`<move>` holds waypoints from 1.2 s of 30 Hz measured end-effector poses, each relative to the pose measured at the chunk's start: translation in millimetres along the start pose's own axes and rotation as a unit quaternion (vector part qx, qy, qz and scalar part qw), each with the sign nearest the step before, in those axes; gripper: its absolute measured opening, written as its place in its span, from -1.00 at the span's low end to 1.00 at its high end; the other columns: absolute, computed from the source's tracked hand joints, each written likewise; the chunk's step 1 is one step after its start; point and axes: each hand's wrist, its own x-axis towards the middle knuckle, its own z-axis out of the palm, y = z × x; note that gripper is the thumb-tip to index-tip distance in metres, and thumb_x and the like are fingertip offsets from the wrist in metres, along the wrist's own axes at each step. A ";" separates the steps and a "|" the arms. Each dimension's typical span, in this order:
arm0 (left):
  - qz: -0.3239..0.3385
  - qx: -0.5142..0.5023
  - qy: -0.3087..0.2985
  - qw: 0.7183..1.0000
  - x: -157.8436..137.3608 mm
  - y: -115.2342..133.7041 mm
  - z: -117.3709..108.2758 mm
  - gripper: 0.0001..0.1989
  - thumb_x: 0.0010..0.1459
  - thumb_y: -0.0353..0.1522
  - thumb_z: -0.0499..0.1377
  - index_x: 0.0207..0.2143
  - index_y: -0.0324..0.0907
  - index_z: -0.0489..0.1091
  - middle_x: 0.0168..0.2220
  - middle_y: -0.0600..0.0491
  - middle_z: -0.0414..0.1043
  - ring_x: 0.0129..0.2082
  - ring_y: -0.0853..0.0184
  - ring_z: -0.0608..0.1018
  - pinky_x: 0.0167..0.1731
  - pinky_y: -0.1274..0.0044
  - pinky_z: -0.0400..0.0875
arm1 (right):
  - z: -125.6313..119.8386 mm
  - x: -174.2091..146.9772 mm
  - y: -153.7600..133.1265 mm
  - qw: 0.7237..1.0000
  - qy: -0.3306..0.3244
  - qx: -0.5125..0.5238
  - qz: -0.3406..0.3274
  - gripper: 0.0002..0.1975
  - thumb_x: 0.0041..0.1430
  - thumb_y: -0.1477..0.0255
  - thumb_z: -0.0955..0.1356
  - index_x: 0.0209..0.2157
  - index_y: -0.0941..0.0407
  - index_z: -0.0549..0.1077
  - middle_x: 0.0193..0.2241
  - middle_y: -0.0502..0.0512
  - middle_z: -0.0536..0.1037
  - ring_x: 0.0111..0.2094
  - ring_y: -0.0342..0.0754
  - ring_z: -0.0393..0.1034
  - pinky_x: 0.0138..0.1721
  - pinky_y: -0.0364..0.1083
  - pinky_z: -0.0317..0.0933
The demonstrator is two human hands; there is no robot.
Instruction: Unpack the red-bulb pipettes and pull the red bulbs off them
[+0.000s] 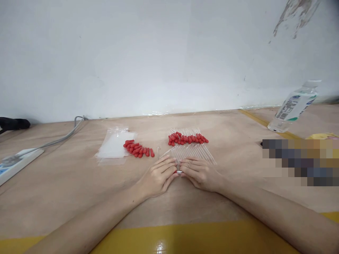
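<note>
The left hand [159,175] and right hand [201,175] meet almost fingertip to fingertip, palms down, low over the table [227,208]. Both are closed in a pinch on one short clear tube [179,172], which sits in the narrow gap between them, at thumb height. A bit of red shows at its left end, against the left fingertips; the fingers hide the rest, so how far it runs into either grip cannot be told. Its long axis lies crosswise, from one hand to the other, roughly parallel to the wall [169,60].

Just beyond the fingers, a row of loose tubes [194,152] lies fanned, their long axes running mostly away from the person, the right ones slanting. Behind this row is a cluster of red bulbs [188,138], with clear stems pointing toward the wall. A single tube [158,152] lies just left of the row, pointing away. Left of that, a second group of bulbs [136,148] curves along the right side of the clear bags [115,144].

Bare tabletop runs from the left wrist to the power strip [22,164], and from the right hand toward the bottle [293,106]. Yellow tape [164,236] bands the near side, under the forearms; the wall bounds the far edge.
</note>
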 end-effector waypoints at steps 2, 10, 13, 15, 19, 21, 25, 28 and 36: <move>-0.005 -0.008 -0.011 1.000 0.0 0.8 -1.7 -0.86 0.14 -0.45 0.03 -0.27 -0.26 0.35 -0.23 -0.05 0.48 -0.06 0.28 0.43 0.05 0.31 0.25 | -1.3 -0.3 0.0 1.000 0.002 -0.007 -0.015 -0.88 0.14 0.52 0.26 -0.31 0.23 0.41 -0.30 0.11 0.53 -0.18 -0.11 0.39 -0.04 -0.09 0.26; -0.031 -0.060 -0.046 0.997 -2.8 3.4 -4.9 -0.84 0.16 -0.44 -0.01 -0.28 -0.23 0.35 -0.31 -0.02 0.49 -0.05 0.27 0.42 0.07 0.29 0.20 | -7.3 -4.0 0.6 0.997 0.002 -0.044 -0.070 -0.86 0.13 0.53 0.27 -0.26 0.26 0.41 -0.26 0.16 0.52 -0.09 -0.07 0.34 0.03 -0.05 0.23; -0.036 -0.066 -0.048 0.996 -3.6 2.9 -5.5 -0.84 0.16 -0.44 -0.01 -0.26 -0.22 0.34 -0.31 0.00 0.49 -0.04 0.28 0.41 0.07 0.30 0.20 | -11.7 -5.3 2.1 0.994 -0.012 -0.060 -0.093 -0.84 0.13 0.55 0.26 -0.23 0.26 0.40 -0.23 0.16 0.52 -0.05 -0.05 0.32 0.04 -0.03 0.23; -0.033 -0.065 -0.042 0.996 -3.5 2.4 -6.0 -0.85 0.16 -0.44 0.00 -0.26 -0.21 0.34 -0.30 0.00 0.49 -0.04 0.28 0.42 0.06 0.31 0.21 | -13.6 -6.4 3.5 0.992 -0.013 -0.067 -0.104 -0.83 0.13 0.57 0.25 -0.22 0.25 0.40 -0.22 0.16 0.51 -0.04 -0.04 0.31 0.04 -0.02 0.23; -0.013 -0.054 -0.022 0.998 -1.7 4.0 -6.8 -0.86 0.15 -0.45 0.01 -0.27 -0.21 0.34 -0.32 0.01 0.50 -0.07 0.29 0.44 0.03 0.33 0.26 | -16.4 -8.3 5.0 0.992 -0.015 -0.067 -0.110 -0.80 0.12 0.60 0.24 -0.20 0.28 0.40 -0.19 0.19 0.50 -0.01 -0.01 0.28 0.04 0.00 0.22; -0.002 -0.049 -0.014 0.999 -1.4 5.7 -6.5 -0.87 0.14 -0.47 0.02 -0.28 -0.22 0.34 -0.33 0.01 0.50 -0.08 0.29 0.44 0.02 0.35 0.27 | -19.2 -8.8 4.5 0.992 -0.014 -0.056 -0.110 -0.79 0.12 0.61 0.24 -0.19 0.29 0.40 -0.17 0.20 0.49 0.00 0.00 0.27 0.04 0.00 0.22; -0.001 -0.052 -0.001 0.999 -6.8 1.9 -7.3 -0.87 0.13 -0.49 0.04 -0.26 -0.23 0.33 -0.30 0.00 0.48 -0.08 0.29 0.43 -0.01 0.37 0.29 | -28.6 -11.8 8.2 0.995 -0.009 -0.020 -0.095 -0.75 0.15 0.63 0.19 -0.16 0.29 0.39 -0.17 0.20 0.49 0.01 -0.02 0.25 0.03 0.00 0.21; -0.072 -0.031 0.032 0.996 -12.7 -13.0 -15.8 -0.87 0.13 -0.47 0.04 -0.29 -0.22 0.36 -0.29 0.00 0.46 -0.15 0.30 0.44 -0.11 0.42 0.34 | -35.7 -18.3 22.2 1.000 0.022 -0.021 -0.002 -0.75 0.16 0.58 0.19 -0.16 0.20 0.40 -0.20 0.16 0.50 -0.03 -0.05 0.30 0.00 0.00 0.22; -0.353 0.080 0.004 0.932 4.4 -63.5 -52.4 -0.74 0.15 -0.36 -0.05 -0.23 -0.18 0.40 -0.38 0.02 0.30 -0.29 0.30 0.41 -0.32 0.47 0.33 | -45.5 -34.0 66.8 0.901 -0.072 -0.128 0.409 -0.74 0.11 0.44 0.20 -0.28 0.19 0.48 -0.49 0.12 0.43 -0.50 -0.10 0.32 -0.42 -0.12 0.19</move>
